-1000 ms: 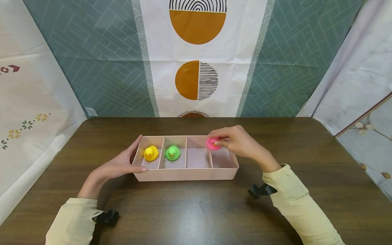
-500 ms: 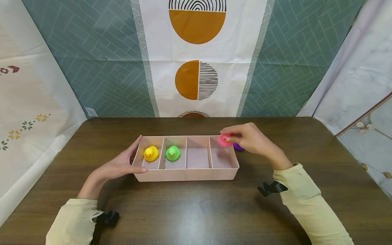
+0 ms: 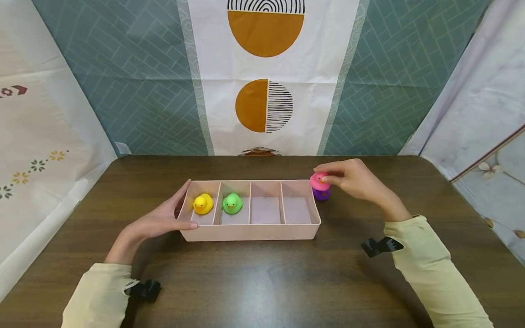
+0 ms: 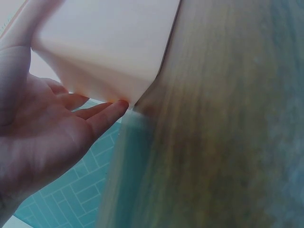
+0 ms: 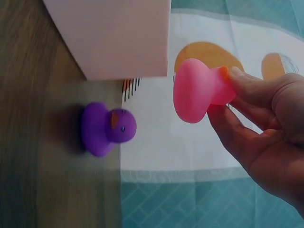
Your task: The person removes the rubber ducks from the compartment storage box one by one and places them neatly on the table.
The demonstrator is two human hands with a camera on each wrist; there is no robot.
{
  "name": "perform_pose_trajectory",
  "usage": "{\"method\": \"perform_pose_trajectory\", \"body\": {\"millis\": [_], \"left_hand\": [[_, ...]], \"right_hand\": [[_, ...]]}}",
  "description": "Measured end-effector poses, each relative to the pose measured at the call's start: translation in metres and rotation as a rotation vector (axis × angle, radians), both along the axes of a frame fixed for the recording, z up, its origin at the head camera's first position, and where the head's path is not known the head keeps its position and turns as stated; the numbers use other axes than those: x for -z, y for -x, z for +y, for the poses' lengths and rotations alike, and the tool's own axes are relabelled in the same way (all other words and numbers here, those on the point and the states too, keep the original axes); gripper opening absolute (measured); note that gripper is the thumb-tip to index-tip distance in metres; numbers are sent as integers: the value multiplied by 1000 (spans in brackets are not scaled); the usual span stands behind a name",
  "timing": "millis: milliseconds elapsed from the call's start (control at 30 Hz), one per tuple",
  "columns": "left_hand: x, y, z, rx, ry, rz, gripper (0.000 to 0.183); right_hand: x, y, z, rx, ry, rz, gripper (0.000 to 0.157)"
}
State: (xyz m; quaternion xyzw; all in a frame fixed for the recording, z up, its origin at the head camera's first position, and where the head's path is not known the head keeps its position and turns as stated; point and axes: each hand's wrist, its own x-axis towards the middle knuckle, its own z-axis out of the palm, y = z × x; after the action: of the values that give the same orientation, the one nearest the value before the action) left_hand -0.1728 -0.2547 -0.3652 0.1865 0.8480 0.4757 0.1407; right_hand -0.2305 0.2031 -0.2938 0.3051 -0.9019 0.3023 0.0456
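Observation:
A pale pink divided box [image 3: 250, 233] stands on the table, a yellow rubber duck [image 3: 203, 204] in its leftmost compartment and a green rubber duck [image 3: 232, 203] in the one beside it. My left hand [image 3: 164, 219] holds the box's left end, thumb on the front wall and fingers against the end wall [image 4: 95, 71]. Past the right end, my right hand [image 3: 356, 183] pinches a pink rubber duck [image 3: 318, 181] by its head, its base hanging free in the right wrist view. Below it a purple rubber duck [image 5: 97, 128] sits on the table, partly hidden in the head view.
The two right compartments [image 3: 298, 209] of the box show bare floors. Brown wooden table [image 3: 262, 282] extends around the box. A patterned cloth [image 3: 262, 105] hangs behind the table's far edge, with pale cloths on both sides.
My right hand has carried the pink duck rightward, from over the box's right compartments to beyond its right end. The purple duck has come into view. My left hand keeps its hold.

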Motion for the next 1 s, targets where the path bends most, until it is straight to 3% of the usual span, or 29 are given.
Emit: {"method": "perform_pose_trajectory", "body": {"millis": [567, 1000], "left_hand": [[0, -1, 0, 0, 0, -2, 116], [0, -1, 0, 1, -9, -2, 116]], "right_hand": [[14, 16, 35, 119, -38, -15, 27], [32, 22, 56, 187, -48, -153, 31]]}}
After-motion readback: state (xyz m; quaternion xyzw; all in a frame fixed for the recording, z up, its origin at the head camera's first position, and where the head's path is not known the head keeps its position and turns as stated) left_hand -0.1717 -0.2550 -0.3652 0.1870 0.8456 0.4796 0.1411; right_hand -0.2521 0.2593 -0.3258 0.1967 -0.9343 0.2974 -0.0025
